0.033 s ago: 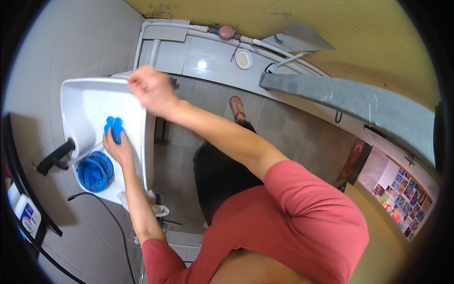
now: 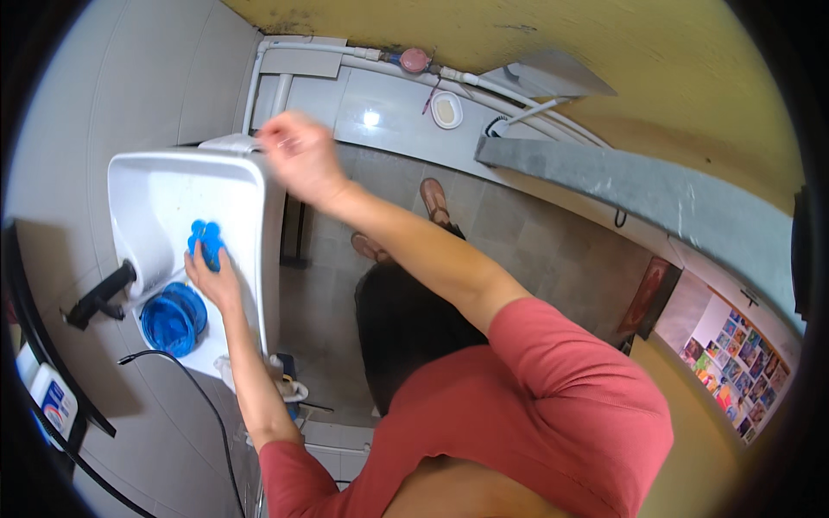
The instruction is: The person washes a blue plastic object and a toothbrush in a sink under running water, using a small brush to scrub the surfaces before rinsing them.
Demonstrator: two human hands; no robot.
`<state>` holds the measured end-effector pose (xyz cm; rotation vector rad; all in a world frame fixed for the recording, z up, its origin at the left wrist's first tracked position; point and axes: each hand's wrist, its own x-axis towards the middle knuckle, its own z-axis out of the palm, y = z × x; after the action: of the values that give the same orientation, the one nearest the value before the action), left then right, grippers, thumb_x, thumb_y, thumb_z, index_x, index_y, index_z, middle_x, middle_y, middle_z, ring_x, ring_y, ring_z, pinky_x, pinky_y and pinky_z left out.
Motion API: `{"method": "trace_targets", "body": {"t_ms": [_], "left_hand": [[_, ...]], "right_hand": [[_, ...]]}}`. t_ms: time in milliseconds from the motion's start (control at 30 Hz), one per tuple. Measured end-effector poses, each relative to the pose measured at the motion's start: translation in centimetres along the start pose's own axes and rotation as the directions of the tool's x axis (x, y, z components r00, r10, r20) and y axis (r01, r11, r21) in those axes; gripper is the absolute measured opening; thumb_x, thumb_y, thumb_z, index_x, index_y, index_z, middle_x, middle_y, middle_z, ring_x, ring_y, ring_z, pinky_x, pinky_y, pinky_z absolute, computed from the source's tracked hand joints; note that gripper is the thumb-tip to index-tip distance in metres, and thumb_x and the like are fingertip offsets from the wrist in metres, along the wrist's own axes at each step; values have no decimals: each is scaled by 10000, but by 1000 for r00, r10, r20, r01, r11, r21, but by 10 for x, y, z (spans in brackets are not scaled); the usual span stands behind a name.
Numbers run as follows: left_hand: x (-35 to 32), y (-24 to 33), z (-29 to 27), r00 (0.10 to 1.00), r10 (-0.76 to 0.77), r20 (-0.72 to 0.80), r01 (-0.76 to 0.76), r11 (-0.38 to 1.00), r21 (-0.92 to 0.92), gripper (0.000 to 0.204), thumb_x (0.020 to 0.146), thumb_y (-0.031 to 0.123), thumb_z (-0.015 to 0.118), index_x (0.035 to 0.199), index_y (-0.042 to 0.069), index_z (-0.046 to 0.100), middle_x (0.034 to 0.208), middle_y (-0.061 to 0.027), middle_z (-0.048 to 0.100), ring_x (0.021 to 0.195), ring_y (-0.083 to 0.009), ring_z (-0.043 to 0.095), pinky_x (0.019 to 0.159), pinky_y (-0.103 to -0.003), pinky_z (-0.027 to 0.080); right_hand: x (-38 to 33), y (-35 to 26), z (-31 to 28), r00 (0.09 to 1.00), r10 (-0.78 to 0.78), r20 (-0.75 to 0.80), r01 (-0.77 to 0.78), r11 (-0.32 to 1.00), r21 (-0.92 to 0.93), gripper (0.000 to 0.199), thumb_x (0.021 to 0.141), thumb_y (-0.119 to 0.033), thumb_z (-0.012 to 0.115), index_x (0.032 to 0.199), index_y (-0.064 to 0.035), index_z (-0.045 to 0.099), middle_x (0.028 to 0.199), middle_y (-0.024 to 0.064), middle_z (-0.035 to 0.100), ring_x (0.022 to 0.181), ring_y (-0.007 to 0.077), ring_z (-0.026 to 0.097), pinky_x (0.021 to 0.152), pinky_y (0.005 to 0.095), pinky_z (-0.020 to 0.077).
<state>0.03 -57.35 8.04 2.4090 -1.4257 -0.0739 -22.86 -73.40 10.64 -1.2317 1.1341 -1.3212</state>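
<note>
My left hand [image 2: 214,282] is inside a white sink [image 2: 166,193]. Its fingers close round a bright blue object with rounded lobes [image 2: 205,235], whose kind I cannot make out. Close beside that wrist, in the same sink, stands a round blue tub [image 2: 174,319] with more blue shapes inside. Raised near the sink's far right corner, my right hand [image 2: 304,160] is slightly blurred, with its fingers curled together. Whatever they may pinch is too small or too smeared to name.
A black tap [image 2: 101,294] juts from the tiled wall at the left, with a dark hose [image 2: 200,400] below it. Toward the back, a white soap dish [image 2: 446,110] sits on a ledge below pipes. A grey beam [image 2: 639,177] crosses the upper right.
My right hand has shifted a little to the right, away from the sink's rim. My left hand keeps its hold on the blue lobed object.
</note>
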Motion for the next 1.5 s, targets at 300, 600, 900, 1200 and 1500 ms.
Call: {"method": "trace_targets", "body": {"t_ms": [300, 600, 900, 1200, 1500], "left_hand": [[8, 23, -9, 982, -94, 165, 70, 987, 144, 486, 832, 128, 556, 1292, 57, 415, 1316, -188, 380, 1232, -311, 346, 1022, -363, 256], [4, 8, -11, 968, -125, 217, 96, 986, 140, 495, 846, 144, 528, 1315, 72, 386, 1331, -180, 370, 1261, -306, 316, 1040, -352, 236], [-5, 8, -13, 967, -177, 185, 136, 967, 214, 509, 851, 186, 537, 1321, 74, 377, 1347, -191, 353, 1265, -314, 311, 1042, -361, 231], [2, 1, -4, 966, -243, 92, 229, 964, 137, 531, 837, 254, 556, 1314, 87, 393, 1338, -216, 359, 1235, -350, 342, 1030, -391, 252], [31, 29, 4, 878, -479, -12, 472, 861, 187, 588, 788, 432, 563, 1309, 212, 402, 1378, -123, 328, 1189, -359, 374, 893, -515, 343]], "right_hand": [[7, 443, -240, 916, 253, -312, -401, 523, -752, 310, 659, -131, 606, 948, -20, 604, 846, 156, 622, 830, 298, 595, 730, 377, 467], [95, 545, -298, 725, 579, -374, -664, 442, -603, 482, 683, -194, 607, 1114, 11, 539, 1089, 218, 554, 1100, 350, 464, 910, 405, 401], [37, 446, -236, 939, 336, -78, -293, 656, -696, 203, 805, -128, 531, 978, -58, 610, 826, 128, 594, 747, 256, 569, 678, 352, 448], [27, 196, -181, 776, 552, 306, -496, 833, -244, 281, 870, 13, 423, 1121, -89, 495, 837, 44, 506, 598, 114, 533, 530, 232, 452], [69, 10, -117, 856, 380, 350, -336, 924, -179, 310, 906, -74, 462, 1214, -46, 470, 885, 45, 602, 584, 44, 487, 461, 142, 341]]}}
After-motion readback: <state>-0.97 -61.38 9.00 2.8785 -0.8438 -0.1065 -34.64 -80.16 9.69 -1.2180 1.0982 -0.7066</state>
